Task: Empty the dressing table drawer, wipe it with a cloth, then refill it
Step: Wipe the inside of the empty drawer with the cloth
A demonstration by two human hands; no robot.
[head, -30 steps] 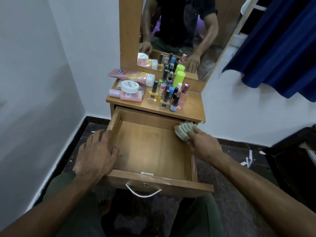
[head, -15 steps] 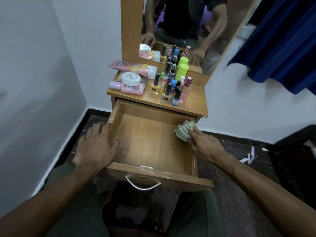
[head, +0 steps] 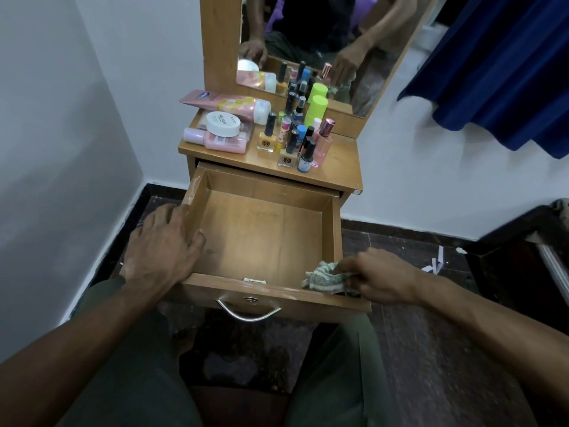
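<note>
Wiping is the step in hand, I'd say: the drawer (head: 261, 238) is pulled out and bare inside. The right hand (head: 380, 277) pinches a bunched green cloth (head: 323, 280) at the near right corner, fingers curled on it. The left hand (head: 163, 251) lies on the left wall, fingers spread, steadying it. Bottles (head: 295, 140) and tubes (head: 228, 106) wait on the tabletop (head: 341, 161). Next up is probably sweeping the floor of the drawer, then refilling.
</note>
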